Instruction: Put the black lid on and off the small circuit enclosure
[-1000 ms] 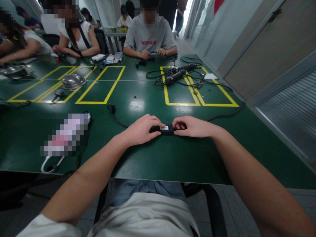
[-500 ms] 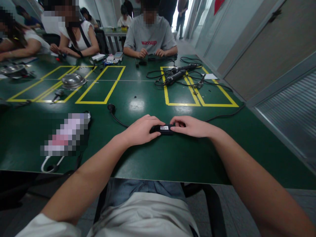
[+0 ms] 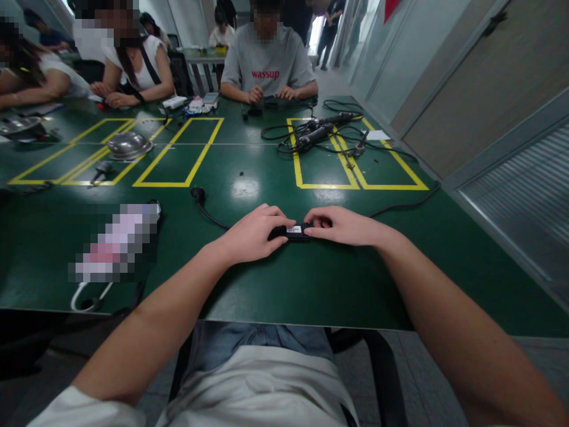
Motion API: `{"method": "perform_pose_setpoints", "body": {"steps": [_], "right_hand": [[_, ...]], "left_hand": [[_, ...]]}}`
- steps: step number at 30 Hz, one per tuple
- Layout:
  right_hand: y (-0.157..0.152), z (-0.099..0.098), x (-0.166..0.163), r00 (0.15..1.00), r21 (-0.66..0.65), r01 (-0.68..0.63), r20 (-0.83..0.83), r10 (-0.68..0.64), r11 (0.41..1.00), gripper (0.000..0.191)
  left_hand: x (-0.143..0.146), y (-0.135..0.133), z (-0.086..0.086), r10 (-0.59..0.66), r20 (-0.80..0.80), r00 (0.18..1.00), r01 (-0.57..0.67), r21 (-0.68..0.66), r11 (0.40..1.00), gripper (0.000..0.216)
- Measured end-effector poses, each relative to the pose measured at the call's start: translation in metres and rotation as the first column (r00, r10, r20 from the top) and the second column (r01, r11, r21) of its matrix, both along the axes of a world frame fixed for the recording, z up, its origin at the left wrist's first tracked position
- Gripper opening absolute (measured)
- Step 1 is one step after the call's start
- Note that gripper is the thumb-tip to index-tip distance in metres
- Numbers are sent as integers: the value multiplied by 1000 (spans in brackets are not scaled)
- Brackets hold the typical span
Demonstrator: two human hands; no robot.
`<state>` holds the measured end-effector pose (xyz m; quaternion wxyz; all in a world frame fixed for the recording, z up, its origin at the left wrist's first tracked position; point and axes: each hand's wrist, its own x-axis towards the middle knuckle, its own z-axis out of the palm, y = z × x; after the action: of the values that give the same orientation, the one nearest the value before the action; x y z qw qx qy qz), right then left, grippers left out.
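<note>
A small black oblong device with a white label (image 3: 294, 229) lies between my hands, low over the table or on it; I cannot tell which. My left hand (image 3: 255, 233) is closed around its left end, thumb on the near side and fingers on the far side. The fingers of my right hand (image 3: 340, 225) pinch the right end, and they cover part of it. From behind my left hand runs a black cord that ends in a black plug (image 3: 198, 194). Another black cable (image 3: 400, 209) leads off to the right from behind my right hand.
Yellow tape rectangles (image 3: 326, 187) mark the green table (image 3: 284, 290). Black corded tools (image 3: 315, 137) lie tangled at the far right. A metal bowl-like part (image 3: 128, 146) sits left, and a blurred-out flat item (image 3: 118, 243) nearer me. Across the table, a person in grey (image 3: 267, 62) handles dark parts.
The whole view has shifted slightly. Both hands stay on the black device, with only a small shift of the right fingers along its end.
</note>
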<state>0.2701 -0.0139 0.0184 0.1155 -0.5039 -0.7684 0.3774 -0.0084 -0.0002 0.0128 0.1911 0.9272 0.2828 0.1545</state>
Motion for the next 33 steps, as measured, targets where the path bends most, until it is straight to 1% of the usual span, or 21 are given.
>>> {"method": "perform_pose_setpoints", "body": {"steps": [5, 8, 10, 11, 12, 14, 16, 17, 19, 21, 23, 25, 26, 28, 30, 33], "right_hand": [[0, 2, -1, 1000, -1, 3, 22, -2, 1000, 47], [0, 2, 0, 1000, 0, -1, 28, 1, 1000, 48], [0, 1, 1, 1000, 15, 5, 11, -5, 1000, 49], [1, 1, 2, 1000, 24, 12, 3, -12, 1000, 50], [2, 0, 2, 1000, 31, 20, -2, -20, 999, 50], [4, -1, 3, 1000, 36, 28, 2, -28, 999, 49], [5, -1, 3, 1000, 33, 14, 24, -15, 999, 47], [5, -1, 3, 999, 33, 3, 40, -4, 999, 46], [5, 0, 3, 997, 34, -13, 77, 11, 999, 45], [3, 2, 4, 994, 34, -25, 109, 21, 999, 44], [2, 3, 6, 990, 26, -38, 133, 34, 999, 46], [0, 4, 8, 986, 13, -48, 158, 45, 999, 48], [0, 5, 8, 985, 11, -50, 169, 47, 999, 49], [-1, 4, 8, 981, 24, -48, 187, 43, 999, 51], [-2, 3, 7, 979, 49, -42, 201, 31, 998, 52], [-2, 2, 4, 975, 74, -21, 222, 4, 997, 52]], "left_hand": [[0, 2, -1, 16, 15, 1000, -16, -52, 999, 38], [0, 5, -3, 78, 74, 994, -66, -155, 986, 47], [0, 8, -5, 139, 132, 982, -106, -230, 968, 54], [0, 9, -6, 171, 153, 973, -130, -246, 961, 54], [1, 11, -7, 206, 168, 964, -163, -242, 957, 53], [1, 14, -9, 279, 171, 945, -246, -192, 950, 48], [2, 16, -10, 322, 128, 938, -304, -140, 942, 40], [3, 16, -10, 326, 91, 941, -314, -123, 941, 36], [3, 16, -10, 305, 21, 952, -301, -104, 948, 29], [3, 15, -7, 281, -3, 960, -281, -83, 956, 27], [1, 13, -3, 288, -12, 957, -289, -38, 957, 24], [-2, 10, 4, 311, -83, 947, -312, 3, 950, 20], [-3, 9, 7, 306, -155, 939, -309, 2, 951, 19], [-5, 7, 14, 284, -289, 914, -311, -51, 949, 24], [-4, 4, 18, 278, -351, 894, -318, -60, 946, 27], [-2, 1, 21, 310, -384, 870, -340, -13, 940, 31]]}}
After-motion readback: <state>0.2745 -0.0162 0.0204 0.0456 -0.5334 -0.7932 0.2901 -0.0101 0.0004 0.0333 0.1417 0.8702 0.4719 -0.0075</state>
